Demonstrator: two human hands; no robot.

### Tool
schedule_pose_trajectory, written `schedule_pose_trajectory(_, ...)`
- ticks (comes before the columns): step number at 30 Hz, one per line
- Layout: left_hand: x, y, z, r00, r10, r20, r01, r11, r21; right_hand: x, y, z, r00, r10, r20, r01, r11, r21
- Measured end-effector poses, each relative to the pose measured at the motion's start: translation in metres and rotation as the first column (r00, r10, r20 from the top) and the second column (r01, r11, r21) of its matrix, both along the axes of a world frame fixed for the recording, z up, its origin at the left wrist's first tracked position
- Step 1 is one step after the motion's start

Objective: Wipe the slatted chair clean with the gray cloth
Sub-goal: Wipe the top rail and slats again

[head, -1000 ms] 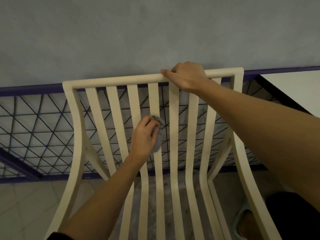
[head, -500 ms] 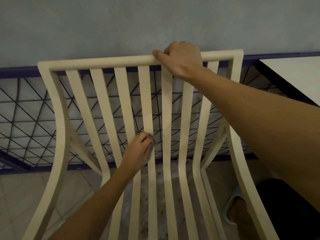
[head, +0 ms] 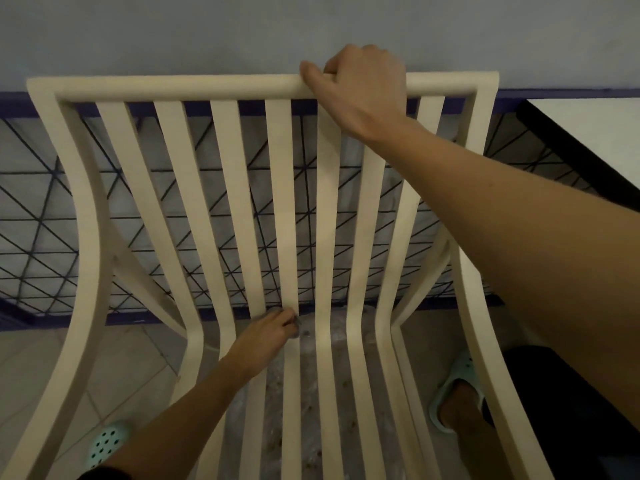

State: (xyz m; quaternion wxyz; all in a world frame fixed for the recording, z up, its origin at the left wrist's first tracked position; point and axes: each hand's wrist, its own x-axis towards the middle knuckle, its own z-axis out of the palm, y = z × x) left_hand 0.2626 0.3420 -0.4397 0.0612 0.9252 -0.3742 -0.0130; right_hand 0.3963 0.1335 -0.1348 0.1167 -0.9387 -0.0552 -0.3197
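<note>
Cream slatted chair point(head: 173, 86) in front of the person, back towards a gray wall point(head: 173, 29). Dark wire mesh point(head: 41, 216) showed through the gaps between the slats. White table with dark edge point(head: 588, 133) at far right. Tiled floor point(head: 121, 358) below; a pale green clog near left point(head: 105, 439), another on the foot near right point(head: 450, 393).

Right hand point(head: 360, 91) gripped the top rail, fingers curled over it, thumb lying along the rail. Its forearm crossed the right-hand slats and hid part of them.

Left hand point(head: 263, 337) was low, at the bend where back meets seat, fingers bunched and pinching the gray cloth point(head: 296, 332) against a middle slat. The hand covered nearly all the cloth; only a small gray edge showed.

Against the earlier frames: left hand and cloth had gone down the same slat, from mid-back to the bend. Right hand had kept its hold on the rail. Left clog had newly come into view
</note>
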Motion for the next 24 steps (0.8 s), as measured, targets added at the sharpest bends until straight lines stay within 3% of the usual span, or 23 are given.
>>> schedule_pose_trajectory(4,0.005,0.007,0.006,0.998,-0.041,0.041,0.037,0.995,0.090,-0.001,0.001,0.004,1.000,-0.001,-0.012,0.001,1.000,0.005)
schedule_pose_trajectory(10,0.024,0.007,0.069,0.975,-0.141,0.171,0.120,0.985,0.126,-0.006,0.003,0.007,0.999,0.011,-0.053,-0.010,1.000,0.016)
schedule_pose_trajectory(24,0.082,-0.008,0.240,0.875,-0.012,0.483,0.047,0.997,-0.060,-0.015,-0.001,0.014,0.989,0.006,-0.148,-0.013,0.999,-0.048)
